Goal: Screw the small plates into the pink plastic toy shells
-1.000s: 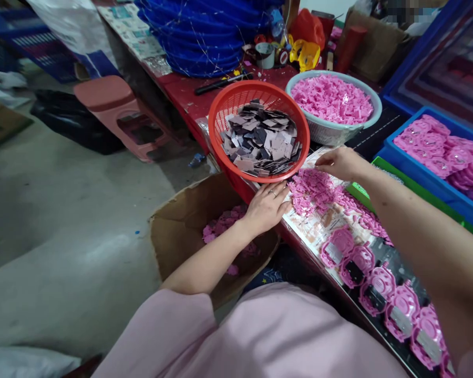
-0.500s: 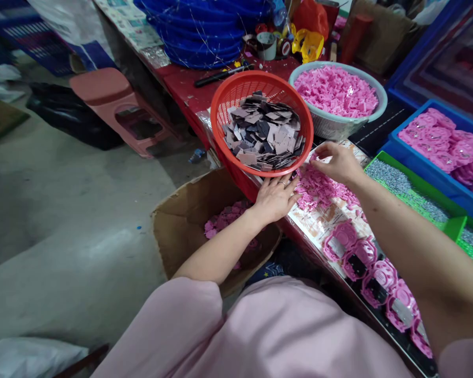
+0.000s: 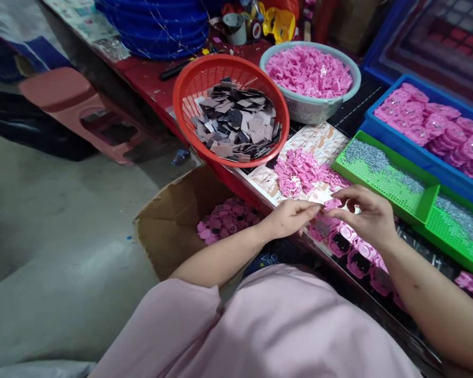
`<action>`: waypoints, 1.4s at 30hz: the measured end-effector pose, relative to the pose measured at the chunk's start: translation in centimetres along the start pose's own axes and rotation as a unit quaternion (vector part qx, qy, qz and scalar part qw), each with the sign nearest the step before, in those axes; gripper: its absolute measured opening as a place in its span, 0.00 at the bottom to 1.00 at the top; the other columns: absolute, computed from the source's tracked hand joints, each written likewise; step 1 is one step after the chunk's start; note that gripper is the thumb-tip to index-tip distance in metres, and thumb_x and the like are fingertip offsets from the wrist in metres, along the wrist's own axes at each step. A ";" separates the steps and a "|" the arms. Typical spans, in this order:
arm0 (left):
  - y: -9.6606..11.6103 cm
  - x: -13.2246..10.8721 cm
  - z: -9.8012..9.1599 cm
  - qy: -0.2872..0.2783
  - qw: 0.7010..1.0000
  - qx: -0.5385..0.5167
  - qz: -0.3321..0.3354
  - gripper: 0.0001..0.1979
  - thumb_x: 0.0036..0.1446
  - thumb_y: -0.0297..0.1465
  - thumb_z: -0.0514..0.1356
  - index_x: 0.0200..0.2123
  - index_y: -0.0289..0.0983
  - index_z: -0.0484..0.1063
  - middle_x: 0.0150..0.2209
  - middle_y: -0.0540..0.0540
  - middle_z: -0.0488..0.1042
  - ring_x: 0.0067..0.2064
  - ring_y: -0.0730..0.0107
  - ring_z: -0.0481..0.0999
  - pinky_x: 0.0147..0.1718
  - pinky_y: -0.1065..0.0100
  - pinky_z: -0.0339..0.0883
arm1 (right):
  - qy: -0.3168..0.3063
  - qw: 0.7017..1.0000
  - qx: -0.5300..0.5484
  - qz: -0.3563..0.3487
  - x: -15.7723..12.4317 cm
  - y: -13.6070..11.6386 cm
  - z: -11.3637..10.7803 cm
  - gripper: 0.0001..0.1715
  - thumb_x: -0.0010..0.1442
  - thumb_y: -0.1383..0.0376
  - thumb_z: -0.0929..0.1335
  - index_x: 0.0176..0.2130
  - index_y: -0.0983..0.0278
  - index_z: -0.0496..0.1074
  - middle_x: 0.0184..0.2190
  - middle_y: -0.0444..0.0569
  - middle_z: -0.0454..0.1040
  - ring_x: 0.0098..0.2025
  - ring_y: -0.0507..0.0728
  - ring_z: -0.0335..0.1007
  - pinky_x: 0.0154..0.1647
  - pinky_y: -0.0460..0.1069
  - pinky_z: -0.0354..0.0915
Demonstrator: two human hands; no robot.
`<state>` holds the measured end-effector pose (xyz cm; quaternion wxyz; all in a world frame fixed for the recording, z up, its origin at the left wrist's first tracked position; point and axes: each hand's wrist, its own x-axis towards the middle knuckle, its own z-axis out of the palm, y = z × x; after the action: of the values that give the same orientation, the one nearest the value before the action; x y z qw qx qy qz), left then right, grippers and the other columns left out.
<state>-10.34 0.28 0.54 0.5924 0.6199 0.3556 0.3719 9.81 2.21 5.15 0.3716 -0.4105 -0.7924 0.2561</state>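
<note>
Both hands meet at the fingertips above the near edge of the table. My left hand is closed in a pinch; a thin dark edge shows at its fingertips, too small to name. My right hand has thumb and forefinger pinched around a small pink plastic piece. Below and right of them runs a row of pink plastic casings, some with dark or grey plates, partly hidden by the right hand and forearm. Just beyond the hands lies a heap of small pink parts.
A red basket of grey and black plates overhangs the table edge. Behind are a pale bowl of pink parts, a blue tray of pink casings, and green trays of small metal pieces. A cardboard box stands below left.
My right hand has come from the pink heap toward me with a small pink piece. My left hand has left the basket's rim and closed, meeting the right. The view has shifted right.
</note>
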 end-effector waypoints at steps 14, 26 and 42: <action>0.2 0.9 2.6 -0.150 0.977 -0.113 -0.104 0.21 0.49 0.45 0.67 0.33 0.31 0.76 0.24 0.52 0.72 0.25 0.81 0.69 0.26 0.78 0.62 | -0.115 0.982 -0.125 -0.089 -5.1 -1.4 -3.0 0.22 0.60 0.65 0.70 0.54 0.56 0.68 0.35 0.45 0.77 0.34 0.51 0.75 0.34 0.45 0.71; 0.7 -0.1 4.1 -0.042 0.994 -0.082 -0.057 0.19 0.56 0.43 0.63 0.34 0.30 0.76 0.28 0.48 0.75 0.29 0.77 0.72 0.32 0.75 0.68 | -0.024 0.960 -0.256 -0.113 -6.4 -3.6 -2.2 0.13 0.58 0.66 0.71 0.44 0.63 0.69 0.39 0.50 0.78 0.38 0.55 0.77 0.39 0.49 0.73; -0.6 -1.6 2.2 -0.010 0.809 0.550 0.204 0.21 0.64 0.43 0.54 0.53 0.36 0.71 0.56 0.38 0.70 0.60 0.53 0.65 0.56 0.51 0.61 | -0.058 0.961 -0.271 -0.002 -4.2 2.3 -0.9 0.13 0.64 0.64 0.64 0.45 0.63 0.74 0.45 0.51 0.78 0.47 0.57 0.76 0.49 0.53 0.70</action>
<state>-9.11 -2.15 -0.14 0.0657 0.9041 0.3601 0.2204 13.17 0.02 2.44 0.2006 -0.4782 -0.8533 0.0545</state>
